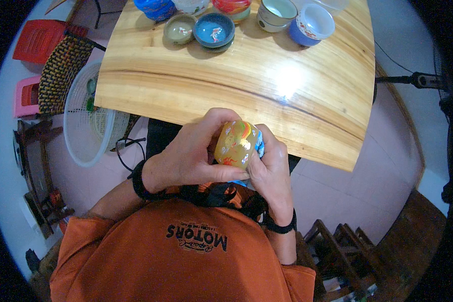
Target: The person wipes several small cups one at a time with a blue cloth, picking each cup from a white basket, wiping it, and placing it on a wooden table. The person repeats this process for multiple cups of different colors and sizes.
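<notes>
A yellowish cup with a colourful painted pattern (pixel 234 145) is held on its side near my lap, just off the table's front edge. My left hand (pixel 192 151) wraps around its left side, the thumb lying along the lower edge. On the other side, my right hand (pixel 270 170) presses a blue and white cloth (pixel 259 145) against the cup; its fingertips are partly hidden, and whether they reach inside the cup cannot be told. Both wrists wear black bands.
Across the wooden table (pixel 226 83), at its far side, stand a blue bowl (pixel 214 32), a small olive bowl (pixel 179 30), a blue-and-white cup (pixel 312 25) and stacked cups (pixel 276 15). A white plastic basket (pixel 79 132) with green items is left of the table, beside a woven chair (pixel 62 71).
</notes>
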`<control>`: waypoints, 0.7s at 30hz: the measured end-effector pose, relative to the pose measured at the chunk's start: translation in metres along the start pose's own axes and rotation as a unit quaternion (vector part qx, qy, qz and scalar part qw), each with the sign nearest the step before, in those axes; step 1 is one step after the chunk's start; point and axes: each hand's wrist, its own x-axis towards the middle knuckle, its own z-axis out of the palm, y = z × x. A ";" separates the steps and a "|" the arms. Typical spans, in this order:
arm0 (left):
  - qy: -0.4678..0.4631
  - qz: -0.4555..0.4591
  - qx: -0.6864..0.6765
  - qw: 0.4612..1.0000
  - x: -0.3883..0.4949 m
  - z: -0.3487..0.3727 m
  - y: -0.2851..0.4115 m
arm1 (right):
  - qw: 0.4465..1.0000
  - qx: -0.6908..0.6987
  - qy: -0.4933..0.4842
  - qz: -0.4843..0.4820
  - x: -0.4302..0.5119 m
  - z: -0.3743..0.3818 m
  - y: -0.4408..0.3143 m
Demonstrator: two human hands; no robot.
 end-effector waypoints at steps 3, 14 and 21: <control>-0.045 -0.030 -0.036 0.998 0.003 -0.003 -0.002 | 0.997 -0.066 0.009 -0.046 -0.004 -0.008 -0.008; -0.131 -0.129 -0.046 0.982 0.005 0.001 -0.001 | 0.990 -0.117 0.040 -0.072 -0.008 -0.012 -0.002; -0.012 -0.008 0.106 0.994 0.003 0.016 -0.001 | 0.993 -0.063 0.093 0.023 -0.008 -0.011 -0.001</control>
